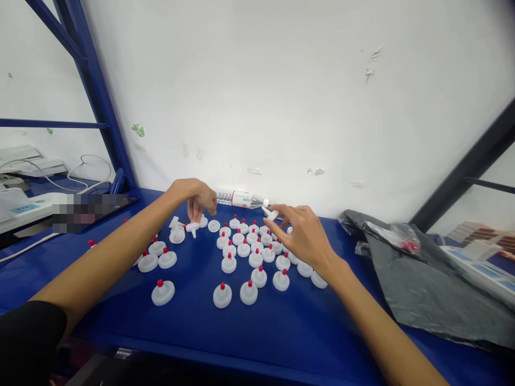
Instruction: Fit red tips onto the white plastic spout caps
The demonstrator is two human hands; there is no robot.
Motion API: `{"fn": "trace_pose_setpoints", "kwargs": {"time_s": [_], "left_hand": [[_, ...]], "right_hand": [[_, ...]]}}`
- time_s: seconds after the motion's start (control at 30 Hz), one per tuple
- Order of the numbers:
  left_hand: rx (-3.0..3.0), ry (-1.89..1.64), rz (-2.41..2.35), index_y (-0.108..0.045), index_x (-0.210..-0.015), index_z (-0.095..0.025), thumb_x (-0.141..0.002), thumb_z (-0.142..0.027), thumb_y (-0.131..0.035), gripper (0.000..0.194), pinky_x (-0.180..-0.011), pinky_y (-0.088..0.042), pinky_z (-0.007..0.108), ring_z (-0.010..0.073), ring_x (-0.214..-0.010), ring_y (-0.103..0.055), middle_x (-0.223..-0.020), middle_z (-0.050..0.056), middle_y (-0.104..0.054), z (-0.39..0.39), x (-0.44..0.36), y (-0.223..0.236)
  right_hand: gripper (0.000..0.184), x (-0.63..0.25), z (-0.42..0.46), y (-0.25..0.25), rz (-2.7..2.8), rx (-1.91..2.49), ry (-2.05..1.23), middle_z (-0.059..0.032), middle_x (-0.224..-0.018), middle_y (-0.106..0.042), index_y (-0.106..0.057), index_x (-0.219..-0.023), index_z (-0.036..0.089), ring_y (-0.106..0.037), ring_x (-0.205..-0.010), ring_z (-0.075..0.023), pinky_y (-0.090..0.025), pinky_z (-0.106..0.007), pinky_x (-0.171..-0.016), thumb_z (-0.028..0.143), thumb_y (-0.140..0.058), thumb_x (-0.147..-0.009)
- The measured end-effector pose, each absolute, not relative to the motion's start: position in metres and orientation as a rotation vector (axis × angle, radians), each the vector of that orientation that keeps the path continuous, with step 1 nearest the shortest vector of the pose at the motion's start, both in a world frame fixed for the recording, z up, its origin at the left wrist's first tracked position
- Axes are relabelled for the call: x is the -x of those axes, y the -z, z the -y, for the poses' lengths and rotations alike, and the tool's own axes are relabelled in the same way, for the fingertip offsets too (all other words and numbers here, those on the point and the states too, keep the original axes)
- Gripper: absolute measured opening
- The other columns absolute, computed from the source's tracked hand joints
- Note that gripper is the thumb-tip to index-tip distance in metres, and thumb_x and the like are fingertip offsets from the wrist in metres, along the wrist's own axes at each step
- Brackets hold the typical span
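Note:
My right hand (301,231) pinches a small white plastic piece (272,215) between thumb and fingers, above the right side of a group of white caps. My left hand (201,201) reaches down at the back left, its fingertips together on a white stemmed piece (193,229) among other loose white parts. Their exact grip is partly hidden. A flat white disc (214,226) lies just right of that hand. Many round white caps with red tips, such as one cap (222,295) at the front, stand upright between and around my arms.
A clear plastic bottle (242,199) lies on its side against the wall. Grey plastic bags (426,284) cover the right of the blue table (193,332). A dark flat device (108,206) and a white power strip (36,209) with cables are at left. Blue posts frame both sides.

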State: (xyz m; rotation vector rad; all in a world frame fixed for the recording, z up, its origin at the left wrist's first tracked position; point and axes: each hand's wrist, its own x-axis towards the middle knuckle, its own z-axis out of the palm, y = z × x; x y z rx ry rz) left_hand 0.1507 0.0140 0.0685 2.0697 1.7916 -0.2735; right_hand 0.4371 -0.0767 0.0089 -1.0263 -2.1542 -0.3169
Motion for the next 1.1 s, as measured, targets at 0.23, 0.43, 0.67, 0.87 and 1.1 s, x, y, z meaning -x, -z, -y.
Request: {"fn": "trace_pose_setpoints", "kwargs": {"time_s": [0.23, 0.43, 0.67, 0.87, 1.1], "left_hand": [[-1.954, 0.355, -1.848, -0.076, -0.085, -0.02, -0.064, -0.027, -0.076, 0.022, -0.073, -0.058, 0.034, 0.0276, -0.079, -0.073, -0.081, 0.011, -0.078, -0.013, -0.15, -0.079], [-2.158, 0.419, -1.925, -0.077, -0.077, -0.019, -0.057, -0.02, -0.072, 0.02, -0.07, -0.053, 0.03, 0.0289, -0.088, -0.07, -0.094, 0.011, -0.079, -0.007, -0.129, -0.059], [-2.198, 0.387, -1.892, -0.076, -0.093, -0.021, -0.058, -0.028, -0.076, 0.036, -0.064, -0.052, 0.028, 0.0267, -0.085, -0.07, -0.099, 0.01, -0.079, -0.003, -0.113, -0.034], [-2.208, 0.33, -1.875, -0.074, -0.094, -0.021, -0.057, -0.025, -0.074, 0.038, -0.059, -0.05, 0.025, 0.0247, -0.079, -0.071, -0.094, 0.01, -0.079, -0.001, -0.101, -0.025], [-2.319, 0.21, -1.814, -0.076, -0.091, -0.019, -0.063, -0.018, -0.063, 0.031, -0.063, -0.05, 0.026, 0.0222, -0.078, -0.071, -0.092, 0.007, -0.079, 0.011, -0.105, -0.036]], "right_hand": [[0.03, -0.437, 0.078, -0.009, 2.16, 1.011, 0.311, -0.0029, -0.08, -0.077, -0.068, -0.12, 0.02, -0.07, -0.074, -0.0209, -0.048, -0.039, -0.089, 0.038, -0.064, -0.097], [0.031, -0.435, 0.078, -0.007, 2.159, 1.018, 0.305, -0.0043, -0.082, -0.078, -0.069, -0.119, 0.02, -0.07, -0.078, -0.0223, -0.049, -0.04, -0.089, 0.04, -0.063, -0.097], [0.03, -0.434, 0.077, -0.006, 2.163, 1.009, 0.295, -0.0035, -0.078, -0.077, -0.069, -0.119, 0.021, -0.07, -0.073, -0.0216, -0.05, -0.041, -0.087, 0.04, -0.061, -0.097], [0.03, -0.435, 0.078, -0.005, 2.169, 1.045, 0.293, -0.0024, -0.074, -0.075, -0.069, -0.119, 0.023, -0.069, -0.078, -0.025, -0.05, -0.041, -0.083, 0.041, -0.063, -0.096], [0.033, -0.434, 0.076, -0.006, 2.173, 1.038, 0.267, -0.0042, -0.077, -0.076, -0.069, -0.121, 0.019, -0.069, -0.077, -0.0252, -0.05, -0.043, -0.083, 0.04, -0.062, -0.096]]}}
